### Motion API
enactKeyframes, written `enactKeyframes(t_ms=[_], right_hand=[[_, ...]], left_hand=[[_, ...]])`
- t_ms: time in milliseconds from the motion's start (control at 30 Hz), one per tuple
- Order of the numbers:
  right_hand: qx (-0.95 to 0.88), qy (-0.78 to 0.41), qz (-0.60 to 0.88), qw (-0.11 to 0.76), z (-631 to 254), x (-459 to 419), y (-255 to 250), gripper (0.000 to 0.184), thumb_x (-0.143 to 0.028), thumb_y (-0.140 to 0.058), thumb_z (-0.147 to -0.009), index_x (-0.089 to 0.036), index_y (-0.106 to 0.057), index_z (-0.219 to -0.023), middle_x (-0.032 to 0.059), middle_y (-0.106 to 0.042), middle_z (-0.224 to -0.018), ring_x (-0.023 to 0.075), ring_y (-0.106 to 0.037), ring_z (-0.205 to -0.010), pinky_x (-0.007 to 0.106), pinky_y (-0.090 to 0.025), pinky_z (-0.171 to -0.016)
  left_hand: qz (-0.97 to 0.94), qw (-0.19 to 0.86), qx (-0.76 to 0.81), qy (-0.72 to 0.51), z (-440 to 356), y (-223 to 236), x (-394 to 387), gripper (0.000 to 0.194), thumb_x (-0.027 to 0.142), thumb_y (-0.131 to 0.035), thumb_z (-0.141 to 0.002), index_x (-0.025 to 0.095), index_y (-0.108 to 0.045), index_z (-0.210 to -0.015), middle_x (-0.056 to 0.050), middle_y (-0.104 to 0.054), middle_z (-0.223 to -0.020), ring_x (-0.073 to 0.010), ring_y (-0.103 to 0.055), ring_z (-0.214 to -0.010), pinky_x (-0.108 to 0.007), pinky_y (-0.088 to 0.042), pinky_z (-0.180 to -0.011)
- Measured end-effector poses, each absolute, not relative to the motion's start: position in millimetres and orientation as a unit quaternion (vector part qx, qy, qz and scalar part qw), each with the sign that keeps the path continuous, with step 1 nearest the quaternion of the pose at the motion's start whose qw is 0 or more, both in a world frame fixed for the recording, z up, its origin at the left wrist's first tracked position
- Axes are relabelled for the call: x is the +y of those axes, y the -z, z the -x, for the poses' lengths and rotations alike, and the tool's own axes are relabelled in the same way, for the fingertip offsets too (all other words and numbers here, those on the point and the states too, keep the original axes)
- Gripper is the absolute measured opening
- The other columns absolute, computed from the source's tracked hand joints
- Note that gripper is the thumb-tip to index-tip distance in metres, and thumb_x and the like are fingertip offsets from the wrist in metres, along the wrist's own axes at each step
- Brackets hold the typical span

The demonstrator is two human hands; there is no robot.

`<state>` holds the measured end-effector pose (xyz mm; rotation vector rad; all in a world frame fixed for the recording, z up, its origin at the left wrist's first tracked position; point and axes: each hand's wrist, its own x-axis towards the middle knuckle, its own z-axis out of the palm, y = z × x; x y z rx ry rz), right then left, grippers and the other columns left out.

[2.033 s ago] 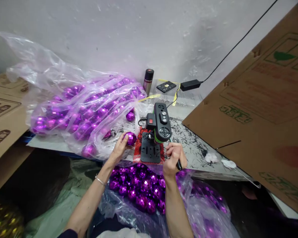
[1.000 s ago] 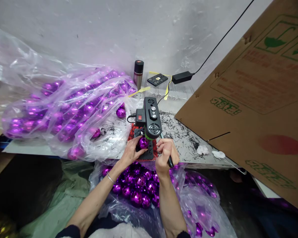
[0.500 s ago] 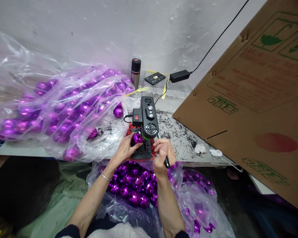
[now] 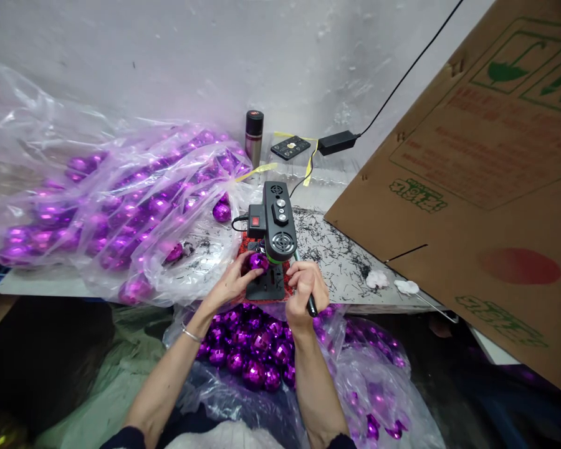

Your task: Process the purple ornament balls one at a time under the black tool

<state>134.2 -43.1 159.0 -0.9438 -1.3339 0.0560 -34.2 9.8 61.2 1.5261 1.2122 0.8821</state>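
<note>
A small black bench drill press (image 4: 279,218) with a red switch stands on the table. My left hand (image 4: 236,277) pinches a purple faceted ball (image 4: 258,262) between thumb and fingers, at the left side under the machine's head. Most of the ball shows; the point where it meets the machine is hidden. My right hand (image 4: 307,287) is wrapped round the machine's lever handle (image 4: 312,305), whose black end sticks out below the fist. The black base plate (image 4: 265,288) lies between my hands. Many similar balls (image 4: 253,352) fill an open plastic bag at the table edge below my hands.
A large clear bag of purple balls (image 4: 135,206) covers the table's left. Behind the machine are a bottle (image 4: 254,134), a phone-like black slab (image 4: 290,148) and a power adapter (image 4: 339,143). Dark shavings (image 4: 336,249) litter the right side, beside a big leaning cardboard box (image 4: 449,187).
My left wrist has swung slightly to the left, its fingers still on the ball, which shows a little more. My right hand stays on the lever, almost unmoved.
</note>
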Motion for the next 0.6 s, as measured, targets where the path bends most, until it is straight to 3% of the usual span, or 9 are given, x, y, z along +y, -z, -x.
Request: enactKeyframes(t_ms=[167, 400, 600], right_hand=[[-0.601, -0.014, 0.412, 0.685, -134.5, -42.2, -160.2, 0.038, -0.016, -0.040, -0.109, -0.024, -0.051, -0.073, -0.0032, -0.057, -0.068, 0.0128, -0.062, -0.067, 0.030, -0.046, -0.062], [-0.605, -0.018, 0.419, 0.677, -135.8, -44.2, -158.7, 0.039, -0.015, -0.039, -0.109, -0.024, -0.050, -0.073, -0.0029, -0.059, -0.069, 0.0130, -0.062, -0.069, 0.030, -0.046, -0.064], [-0.608, -0.017, 0.413, 0.678, -137.6, -44.7, -156.2, 0.036, -0.013, -0.041, -0.107, -0.024, -0.053, -0.074, -0.0030, -0.058, -0.069, 0.0133, -0.062, -0.069, 0.030, -0.046, -0.064]], left_hand=[[-0.720, 0.333, 0.510, -0.334, 23.7, -54.6, -0.6, 0.061, 0.047, -0.081, -0.092, 0.021, -0.062, -0.144, -0.015, -0.075, -0.139, -0.0375, -0.069, -0.135, -0.058, -0.046, -0.122], [-0.752, 0.210, 0.521, -0.344, 5.8, -39.6, -4.7, 0.055, 0.042, -0.082, -0.092, 0.020, -0.065, -0.139, -0.014, -0.077, -0.130, -0.0358, -0.072, -0.126, -0.055, -0.049, -0.117], [-0.753, 0.166, 0.490, -0.407, -1.1, -12.3, -5.6, 0.055, 0.045, -0.077, -0.096, 0.019, -0.063, -0.143, -0.014, -0.078, -0.129, -0.0332, -0.074, -0.121, -0.050, -0.056, -0.108]])
